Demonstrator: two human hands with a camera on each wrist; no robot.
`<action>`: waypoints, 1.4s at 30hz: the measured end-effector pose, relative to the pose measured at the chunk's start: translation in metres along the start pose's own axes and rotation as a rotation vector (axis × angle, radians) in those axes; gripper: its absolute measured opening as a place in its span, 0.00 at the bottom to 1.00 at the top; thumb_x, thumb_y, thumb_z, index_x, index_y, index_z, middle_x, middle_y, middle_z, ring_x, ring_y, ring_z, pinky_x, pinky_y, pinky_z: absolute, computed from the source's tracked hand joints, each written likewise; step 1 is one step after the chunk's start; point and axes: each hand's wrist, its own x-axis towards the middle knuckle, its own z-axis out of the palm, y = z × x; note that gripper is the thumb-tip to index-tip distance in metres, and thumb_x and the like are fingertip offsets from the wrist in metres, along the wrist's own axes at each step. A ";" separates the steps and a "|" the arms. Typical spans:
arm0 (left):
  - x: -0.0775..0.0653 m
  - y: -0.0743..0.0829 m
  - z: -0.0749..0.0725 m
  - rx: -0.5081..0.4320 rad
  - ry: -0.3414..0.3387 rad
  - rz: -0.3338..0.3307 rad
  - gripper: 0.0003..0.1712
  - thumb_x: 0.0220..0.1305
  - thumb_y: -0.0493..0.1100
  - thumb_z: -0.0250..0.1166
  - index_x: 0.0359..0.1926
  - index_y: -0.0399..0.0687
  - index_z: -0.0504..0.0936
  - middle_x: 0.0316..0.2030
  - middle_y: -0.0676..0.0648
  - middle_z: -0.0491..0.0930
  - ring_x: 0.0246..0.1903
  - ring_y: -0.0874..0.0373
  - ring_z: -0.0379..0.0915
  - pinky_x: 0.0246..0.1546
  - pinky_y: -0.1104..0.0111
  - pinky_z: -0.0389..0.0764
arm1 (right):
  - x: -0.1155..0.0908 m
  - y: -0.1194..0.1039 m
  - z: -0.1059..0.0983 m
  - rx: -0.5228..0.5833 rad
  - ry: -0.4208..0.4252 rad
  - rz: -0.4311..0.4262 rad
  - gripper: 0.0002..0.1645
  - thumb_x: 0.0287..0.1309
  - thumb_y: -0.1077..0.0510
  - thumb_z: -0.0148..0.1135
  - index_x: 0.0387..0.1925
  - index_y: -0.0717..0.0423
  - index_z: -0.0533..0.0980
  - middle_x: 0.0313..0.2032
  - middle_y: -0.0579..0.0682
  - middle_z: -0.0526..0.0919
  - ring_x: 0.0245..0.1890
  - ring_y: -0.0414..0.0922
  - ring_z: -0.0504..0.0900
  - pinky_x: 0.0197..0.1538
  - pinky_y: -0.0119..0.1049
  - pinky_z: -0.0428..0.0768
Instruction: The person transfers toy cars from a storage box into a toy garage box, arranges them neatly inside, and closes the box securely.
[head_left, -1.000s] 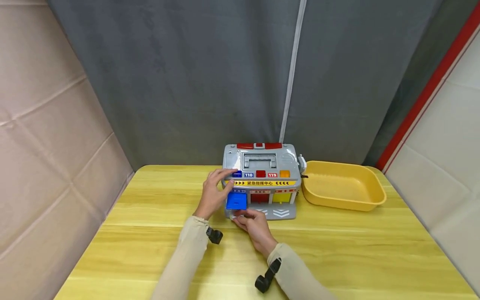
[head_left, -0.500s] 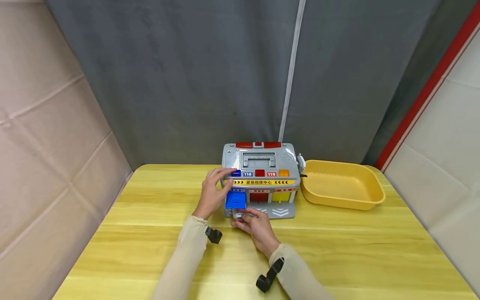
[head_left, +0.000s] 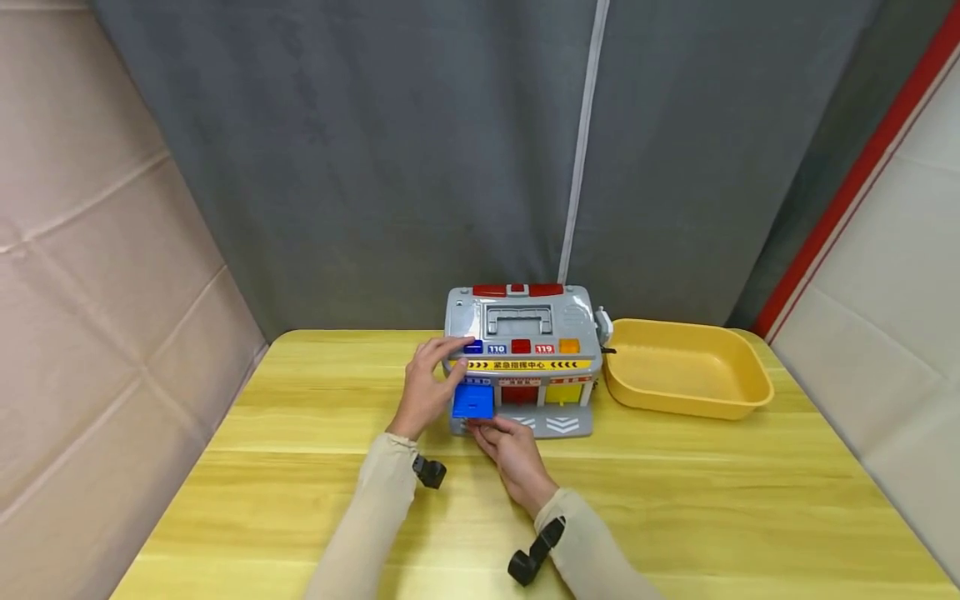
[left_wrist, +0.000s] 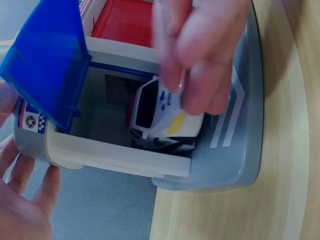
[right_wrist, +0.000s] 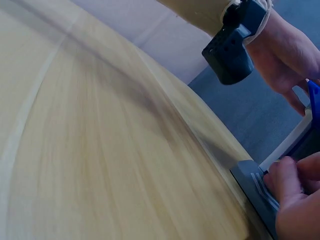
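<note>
A grey toy emergency station [head_left: 517,317] stands on the table, its blue door [head_left: 472,402] swung up at the left bay. My left hand [head_left: 425,392] grips the station's left end, index finger at the blue button [head_left: 472,347] and thumb on the front edge above the door. In the left wrist view, a white toy car [left_wrist: 172,122] with a yellow patch sits partly inside the bay. My right hand [head_left: 517,457] holds the car at its outer end, fingers over the hood; the head view hides the car behind the door and fingers.
A yellow plastic tray [head_left: 686,400] stands right of the station on the wooden table [head_left: 337,500]. The red door [head_left: 519,395] and yellow door [head_left: 564,393] are down. A grey curtain [head_left: 360,167] hangs behind.
My right hand has moved the toy car farther into the left bay, under the raised blue door; the car's white end no longer shows in the head view. My left hand stays put.
</note>
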 end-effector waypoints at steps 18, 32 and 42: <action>-0.001 0.000 -0.004 0.024 -0.049 -0.006 0.21 0.73 0.52 0.60 0.64 0.70 0.78 0.65 0.52 0.75 0.67 0.51 0.62 0.70 0.42 0.64 | -0.004 -0.008 -0.017 -0.219 -0.096 -0.041 0.19 0.74 0.63 0.47 0.60 0.66 0.73 0.56 0.65 0.82 0.36 0.45 0.88 0.41 0.38 0.88; -0.002 -0.001 -0.014 0.093 -0.197 0.044 0.42 0.56 0.53 0.76 0.70 0.74 0.69 0.70 0.53 0.67 0.72 0.49 0.57 0.70 0.38 0.66 | -0.023 -0.065 -0.052 -0.574 0.040 -0.350 0.09 0.70 0.66 0.54 0.42 0.65 0.81 0.34 0.60 0.85 0.28 0.45 0.83 0.31 0.39 0.86; -0.003 -0.004 -0.011 0.163 -0.211 0.071 0.56 0.46 0.38 0.82 0.72 0.74 0.64 0.71 0.53 0.63 0.72 0.49 0.55 0.69 0.42 0.71 | -0.018 -0.113 -0.082 -0.940 0.166 -0.866 0.07 0.64 0.68 0.61 0.38 0.61 0.84 0.31 0.55 0.87 0.29 0.46 0.82 0.31 0.29 0.83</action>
